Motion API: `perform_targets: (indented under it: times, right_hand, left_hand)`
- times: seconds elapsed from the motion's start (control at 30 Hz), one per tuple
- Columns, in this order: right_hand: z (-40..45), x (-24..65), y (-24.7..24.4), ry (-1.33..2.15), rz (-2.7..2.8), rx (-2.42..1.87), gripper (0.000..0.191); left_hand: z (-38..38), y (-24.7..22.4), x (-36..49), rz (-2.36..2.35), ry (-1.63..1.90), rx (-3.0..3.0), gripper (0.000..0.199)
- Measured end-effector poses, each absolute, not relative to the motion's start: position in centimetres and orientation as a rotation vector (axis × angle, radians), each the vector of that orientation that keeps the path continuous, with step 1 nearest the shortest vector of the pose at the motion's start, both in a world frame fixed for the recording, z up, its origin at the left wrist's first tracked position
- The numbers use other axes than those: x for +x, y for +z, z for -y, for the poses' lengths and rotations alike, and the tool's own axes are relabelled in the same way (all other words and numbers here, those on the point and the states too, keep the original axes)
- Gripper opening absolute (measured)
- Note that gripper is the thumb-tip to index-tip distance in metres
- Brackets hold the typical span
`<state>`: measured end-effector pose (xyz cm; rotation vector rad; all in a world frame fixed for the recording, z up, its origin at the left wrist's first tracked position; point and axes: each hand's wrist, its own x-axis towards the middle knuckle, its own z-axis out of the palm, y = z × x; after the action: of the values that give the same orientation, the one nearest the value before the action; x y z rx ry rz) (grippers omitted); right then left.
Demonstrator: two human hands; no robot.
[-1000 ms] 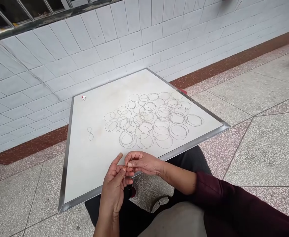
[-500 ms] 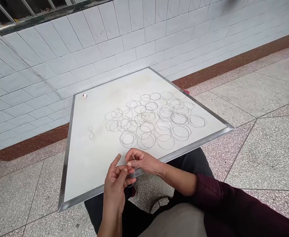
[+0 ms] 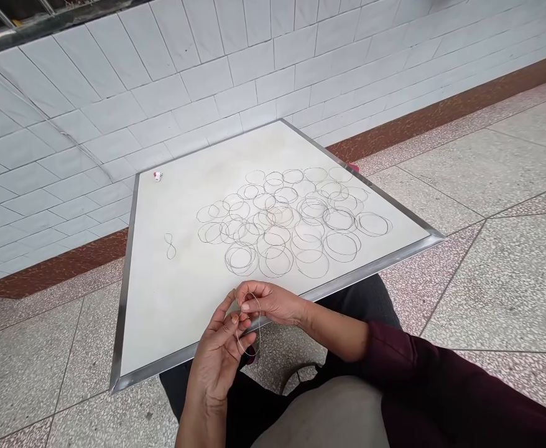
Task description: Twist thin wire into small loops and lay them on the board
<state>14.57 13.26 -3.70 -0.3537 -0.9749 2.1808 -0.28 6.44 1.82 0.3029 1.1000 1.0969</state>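
A thin wire loop [image 3: 260, 330] hangs between my two hands just above the table's near edge, stretched into a long oval. My right hand [image 3: 275, 303] pinches its upper part between thumb and fingers. Lower and to the left, my left hand [image 3: 219, 348] has its thumb and fingertips closed on the loop's left side, its other fingers loosely curled. Several thin wire rings [image 3: 275, 247] lie overlapping across the middle and right of the white table [image 3: 180, 311]. Apart from them, on the left, lies a small wire twisted into a figure eight [image 3: 170, 244].
A small white and red object [image 3: 158, 177] sits at the table's far left corner. Metal trim [image 3: 161, 364] borders the tabletop. Behind stands a white tiled wall [image 3: 198, 93]. My legs are under the near edge, over a speckled floor [image 3: 510, 292].
The wire loop has turned and now shows as a wider, longer oval. My left index finger, raised before, has come in to my right fingertips. The view has shifted slightly.
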Motion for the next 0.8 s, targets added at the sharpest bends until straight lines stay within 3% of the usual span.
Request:
perform_targets:
  times: [0.5, 0.8]
  right_hand:
    - [-13.0, 14.4, -4.4, 2.212, 1.040, -0.342, 0.025]
    - [-13.1, 14.6, -4.3, 2.222, 1.129, -0.215, 0.022]
  left_hand:
    - [-5.4, 2.3, 0.7, -1.196, 1.208, 0.555, 0.066]
    - [-5.3, 2.6, -0.5, -1.110, 1.036, 0.479, 0.075]
